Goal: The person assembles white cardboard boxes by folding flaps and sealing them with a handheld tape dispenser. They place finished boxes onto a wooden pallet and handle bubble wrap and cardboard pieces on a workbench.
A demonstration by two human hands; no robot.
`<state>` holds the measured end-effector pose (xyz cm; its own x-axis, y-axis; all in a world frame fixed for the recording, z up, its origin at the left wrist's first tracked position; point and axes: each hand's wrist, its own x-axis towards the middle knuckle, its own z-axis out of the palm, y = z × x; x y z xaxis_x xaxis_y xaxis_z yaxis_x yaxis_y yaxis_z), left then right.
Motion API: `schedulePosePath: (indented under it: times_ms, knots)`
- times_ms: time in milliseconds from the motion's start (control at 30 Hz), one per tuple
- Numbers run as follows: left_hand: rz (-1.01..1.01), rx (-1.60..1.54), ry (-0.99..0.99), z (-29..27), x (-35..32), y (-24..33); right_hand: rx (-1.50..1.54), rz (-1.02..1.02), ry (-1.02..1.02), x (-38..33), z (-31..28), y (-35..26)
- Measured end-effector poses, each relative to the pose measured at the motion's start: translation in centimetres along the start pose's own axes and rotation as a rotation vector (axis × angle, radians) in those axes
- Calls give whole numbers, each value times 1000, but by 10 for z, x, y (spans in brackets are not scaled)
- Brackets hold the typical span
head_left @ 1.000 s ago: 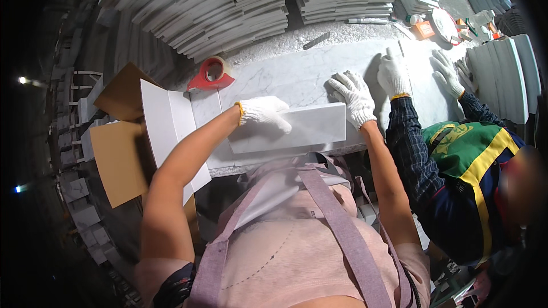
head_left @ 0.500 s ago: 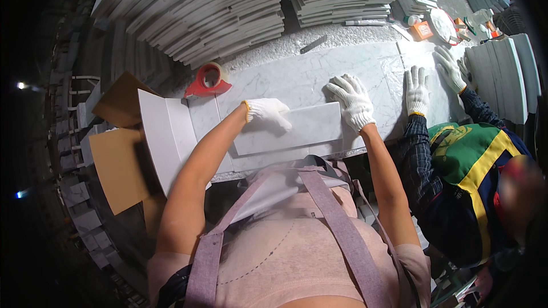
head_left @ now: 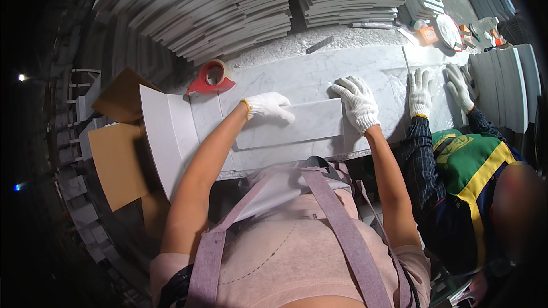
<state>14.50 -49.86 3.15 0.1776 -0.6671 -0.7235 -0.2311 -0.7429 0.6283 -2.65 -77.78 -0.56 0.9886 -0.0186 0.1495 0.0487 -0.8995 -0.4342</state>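
A rectangular white-grey marble tile point(head_left: 308, 128) lies on larger marble slabs point(head_left: 308, 71) in front of me. My left hand point(head_left: 267, 107), in a white knit glove, rests over its far left part, fingers stretched to the right and thumb on the tile's face. At the tile's right end lies my right hand point(head_left: 358, 102), also gloved, flat with its fingers spread on the slab. Neither hand is closed around anything. A red tape dispenser point(head_left: 212, 77) with a roll of tape sits beyond my left hand.
Long rows of stacked tiles point(head_left: 228, 11) stand at the back. An opened cardboard box point(head_left: 117, 165) with a white panel is at the left. To my right, a co-worker's gloved hands point(head_left: 420, 94) rest on the slab, near upright tiles point(head_left: 496, 88). A flat metal strip point(head_left: 319, 44) lies behind.
My hands and the tile stay almost in place, while the view shifts slightly. The co-worker's farther hand has drawn back a little toward the body.
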Motion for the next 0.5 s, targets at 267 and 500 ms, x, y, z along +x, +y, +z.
schedulePosePath:
  times_ms: [267, 500]
  knots:
    - [-40, 38, 68, -12, 6, -3, 10, 23, -6, -1, 13, 9]
    - [21, 33, 82, -8, 4, -6, -13, 20, 15, -2, 15, 8]
